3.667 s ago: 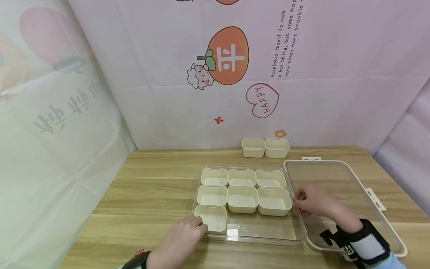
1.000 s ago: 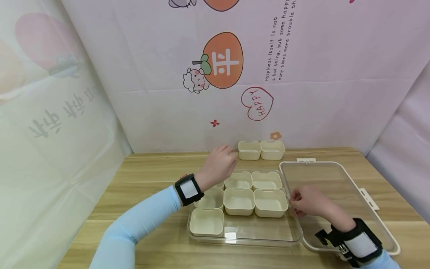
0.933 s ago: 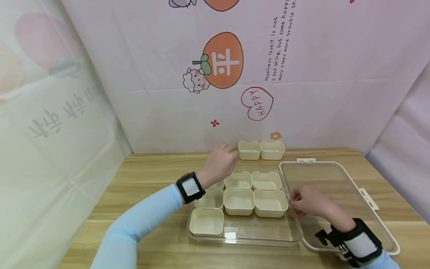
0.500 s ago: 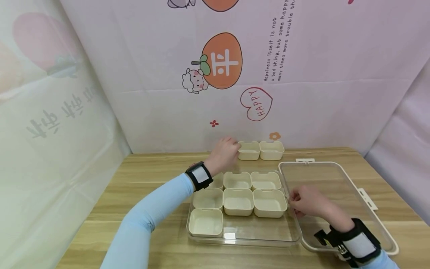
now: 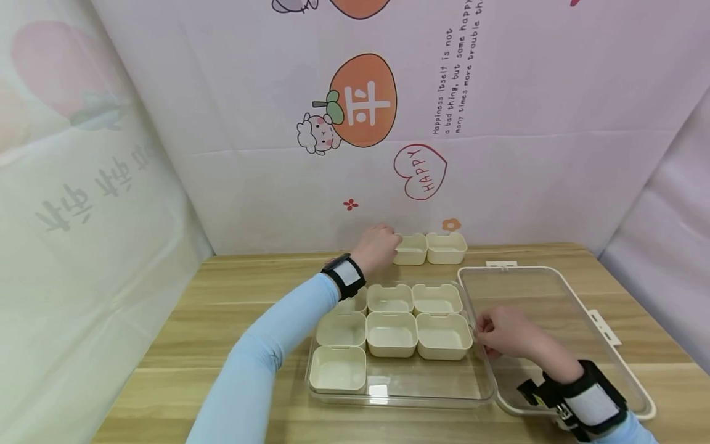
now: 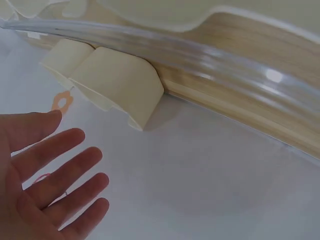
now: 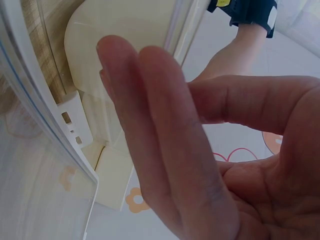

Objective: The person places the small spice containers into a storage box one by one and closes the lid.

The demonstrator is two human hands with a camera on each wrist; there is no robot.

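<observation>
My left hand point(image 5: 378, 248) reaches to the back of the table, beside the left one of two small cream bins point(image 5: 412, 254). In the left wrist view its fingers point(image 6: 67, 172) are spread, apart from that bin. The other loose bin point(image 5: 446, 253) stands against it on the right. A clear shallow tray point(image 5: 427, 383) holds several matching bins point(image 5: 391, 336), with bare floor at its front right. My right hand point(image 5: 510, 333) pinches the tray's right rim between thumb and fingers. The exact contact is partly hidden behind the fingers in the right wrist view.
A clear lid with a white frame point(image 5: 589, 325) and white clips point(image 5: 604, 327) lies right of the tray, beneath the right forearm. A printed cloth point(image 5: 266, 197) hangs behind the table's back edge. Wood tabletop point(image 5: 233, 333) extends to the left.
My left hand has left the tray's front-left bin and moved to the back, then slightly rightward to the left loose bin. The right hand has stayed at the tray rim.
</observation>
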